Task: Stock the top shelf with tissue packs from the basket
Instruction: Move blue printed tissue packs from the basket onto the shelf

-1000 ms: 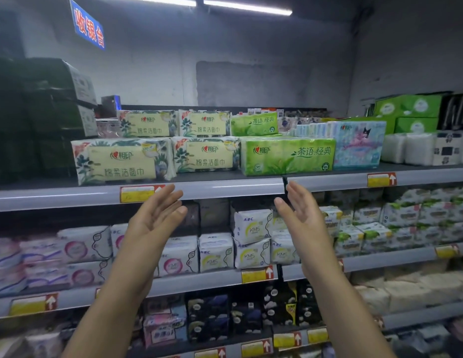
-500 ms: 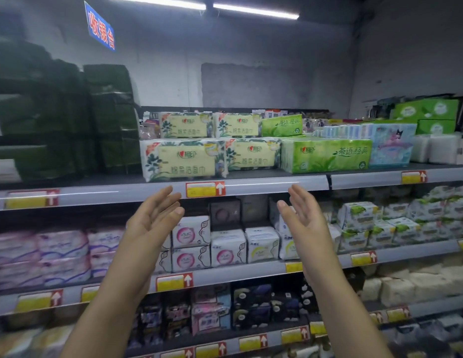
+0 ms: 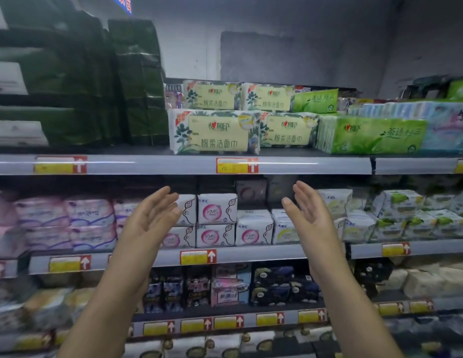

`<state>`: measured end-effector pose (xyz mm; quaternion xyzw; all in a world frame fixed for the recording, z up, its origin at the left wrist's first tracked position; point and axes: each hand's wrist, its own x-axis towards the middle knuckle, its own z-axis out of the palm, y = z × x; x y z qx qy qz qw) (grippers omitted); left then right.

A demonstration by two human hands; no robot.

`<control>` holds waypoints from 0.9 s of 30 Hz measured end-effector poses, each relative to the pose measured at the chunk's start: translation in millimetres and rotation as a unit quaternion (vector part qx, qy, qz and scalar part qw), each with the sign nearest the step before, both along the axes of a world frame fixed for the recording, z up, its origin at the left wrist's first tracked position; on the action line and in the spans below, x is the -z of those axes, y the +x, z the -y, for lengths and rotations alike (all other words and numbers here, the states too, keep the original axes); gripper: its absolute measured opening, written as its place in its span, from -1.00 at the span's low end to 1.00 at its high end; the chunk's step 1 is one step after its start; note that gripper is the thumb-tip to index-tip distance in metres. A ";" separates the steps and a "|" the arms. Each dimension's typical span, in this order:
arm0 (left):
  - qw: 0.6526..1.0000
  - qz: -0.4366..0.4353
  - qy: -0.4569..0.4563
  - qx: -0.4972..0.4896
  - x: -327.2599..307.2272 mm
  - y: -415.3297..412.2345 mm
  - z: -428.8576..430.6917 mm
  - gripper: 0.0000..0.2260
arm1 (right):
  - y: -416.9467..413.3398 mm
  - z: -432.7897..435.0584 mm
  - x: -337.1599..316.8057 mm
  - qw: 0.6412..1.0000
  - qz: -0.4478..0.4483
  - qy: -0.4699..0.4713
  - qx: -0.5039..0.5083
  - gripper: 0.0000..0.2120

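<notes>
Grey top shelf (image 3: 147, 165) runs above the left hand (image 3: 150, 220) and right hand (image 3: 310, 215), both spread, empty.

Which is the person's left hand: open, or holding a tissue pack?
Open. The bare left hand has straight fingers and holds nothing, raised below the grey metal top shelf.

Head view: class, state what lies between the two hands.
Nothing between left hand and right hand; head view shows only white packs shelved behind the gap.
</notes>
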<state>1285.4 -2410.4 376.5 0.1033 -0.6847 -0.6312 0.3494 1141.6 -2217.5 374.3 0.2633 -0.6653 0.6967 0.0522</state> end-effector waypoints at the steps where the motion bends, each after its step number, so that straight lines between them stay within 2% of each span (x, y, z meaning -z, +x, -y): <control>1: 1.000 0.008 0.006 -0.004 7.2 -0.7 2.1 -0.59 | -1.6 2.2 7.5 1.000 0.005 0.006 -0.003 -0.53; 11: 0.994 0.092 0.042 -0.028 83.4 -3.6 12.6 -0.67 | -12.0 11.0 81.7 0.994 0.089 0.058 -0.012 -0.51; 18: 0.984 0.142 0.092 -0.063 136.5 4.0 20.5 -0.64 | -4.6 14.4 136.3 0.983 0.152 0.095 -0.039 -0.49; 27: 0.977 0.168 0.117 -0.057 171.2 29.1 31.0 -0.47 | 14.7 35.9 180.2 0.971 0.209 0.108 -0.042 -0.50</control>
